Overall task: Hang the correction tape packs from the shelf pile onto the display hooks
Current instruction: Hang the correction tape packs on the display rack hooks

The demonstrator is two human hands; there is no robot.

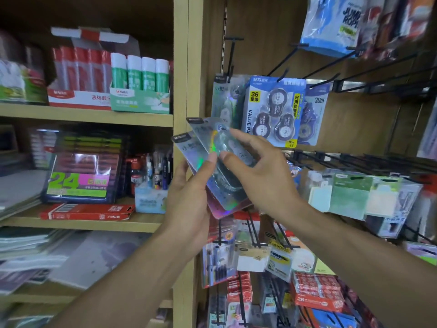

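Two hands (189, 197) in view. Two fanned correction tape packs (208, 147) held. Three packs (274, 110) hanging on hooks side by side. Four green-labelled glue bottles (139, 74) in one box

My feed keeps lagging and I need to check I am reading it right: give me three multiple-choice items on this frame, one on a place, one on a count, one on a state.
1. Where does the blue value pack hang?
A. On a hook right of the wooden upright
B. On the left shelf beside the glue sticks
C. In the left hand

2. How many tape dispensers show in the blue value pack?
A. One
B. Three
C. Five

3. What is the right hand doing?
A. Hanging idle at the side
B. Pinching the front correction tape pack
C. Resting flat on a shelf

Answers:
1 A, its top sits on a black hook on the display panel.
2 B, three round dispensers show through the blister.
3 B, thumb and fingers close on the pack while the left hand supports the fanned packs.
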